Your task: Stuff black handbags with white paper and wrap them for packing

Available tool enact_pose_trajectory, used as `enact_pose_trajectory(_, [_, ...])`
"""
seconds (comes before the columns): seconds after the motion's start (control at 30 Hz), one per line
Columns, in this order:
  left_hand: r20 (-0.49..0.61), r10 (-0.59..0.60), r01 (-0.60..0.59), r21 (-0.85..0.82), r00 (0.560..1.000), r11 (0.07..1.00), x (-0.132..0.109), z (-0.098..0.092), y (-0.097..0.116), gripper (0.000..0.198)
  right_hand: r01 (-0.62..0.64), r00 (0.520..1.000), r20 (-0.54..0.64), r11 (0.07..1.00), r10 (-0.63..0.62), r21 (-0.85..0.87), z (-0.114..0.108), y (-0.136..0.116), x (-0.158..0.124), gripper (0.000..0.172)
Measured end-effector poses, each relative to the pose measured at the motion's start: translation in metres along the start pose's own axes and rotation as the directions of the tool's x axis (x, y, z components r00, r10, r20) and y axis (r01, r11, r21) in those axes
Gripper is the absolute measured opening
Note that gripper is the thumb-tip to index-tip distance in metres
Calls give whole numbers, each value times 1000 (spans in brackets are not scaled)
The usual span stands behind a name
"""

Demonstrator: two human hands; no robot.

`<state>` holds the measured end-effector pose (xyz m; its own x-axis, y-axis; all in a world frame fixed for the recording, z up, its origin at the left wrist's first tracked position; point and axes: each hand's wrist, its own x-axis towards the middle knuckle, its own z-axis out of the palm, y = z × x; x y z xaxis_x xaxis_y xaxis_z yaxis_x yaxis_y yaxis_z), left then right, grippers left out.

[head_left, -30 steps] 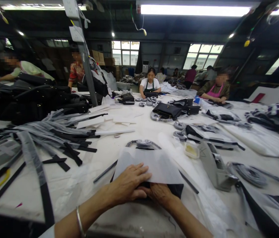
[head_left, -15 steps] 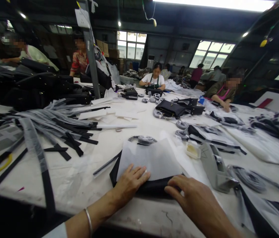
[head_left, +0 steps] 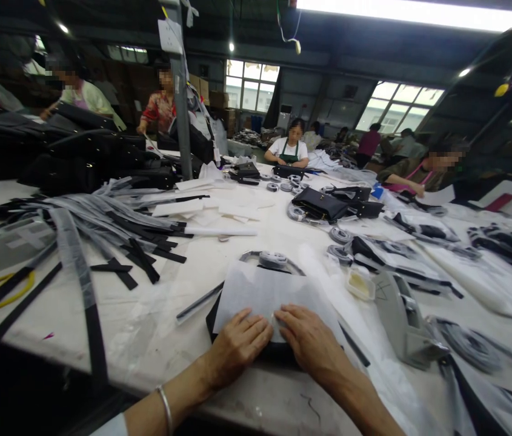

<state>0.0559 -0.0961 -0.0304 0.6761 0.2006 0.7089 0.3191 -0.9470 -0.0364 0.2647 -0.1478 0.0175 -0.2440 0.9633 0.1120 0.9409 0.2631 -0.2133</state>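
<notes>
A black bag (head_left: 211, 319) lies on the white table before me, mostly covered by a white sheet (head_left: 256, 287). My left hand (head_left: 242, 342) rests flat on the sheet's near left part, fingers stretched out. Beside it my right hand (head_left: 308, 339) lies with its fingers extended over the near right part of the sheet. Something small and pale shows between the fingertips, too blurred to name. Behind the sheet are a wrapped coil (head_left: 272, 260) and a curved strap. Dark straps stick out on both sides of the bag.
A grey tape dispenser (head_left: 401, 321) and a small plastic tub (head_left: 360, 284) stand at right. Wrapped black straps (head_left: 87, 224) spread over the left, near a dark post (head_left: 182, 103). Black bags (head_left: 319, 203) lie farther back. Several people work around the table.
My right hand has moved left from the bag's right edge onto the white sheet, beside my left hand. The sheet now lies flatter. The whole view has shifted slightly.
</notes>
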Motion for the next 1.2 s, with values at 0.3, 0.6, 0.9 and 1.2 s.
enact_pose_trajectory(0.3, [267,-90,107,-52,960,993,-1,3,4,29,-86,996,-25,996,86,3,15,-8,18,20])
enact_pose_trajectory(0.6, [668,-152,306,-119,728,944,51,-8,-7,18,-123,987,-118,988,112,-96,56,-10,0,34])
enact_pose_trajectory(0.9, [636,-285,433,-85,717,897,40,29,-16,19,-129,976,177,992,128,-10,-21,-4,52,11])
enact_pose_trajectory(1.2, [527,-528,632,-21,666,775,40,30,-18,23,-179,974,-84,947,208,267,35,15,30,19])
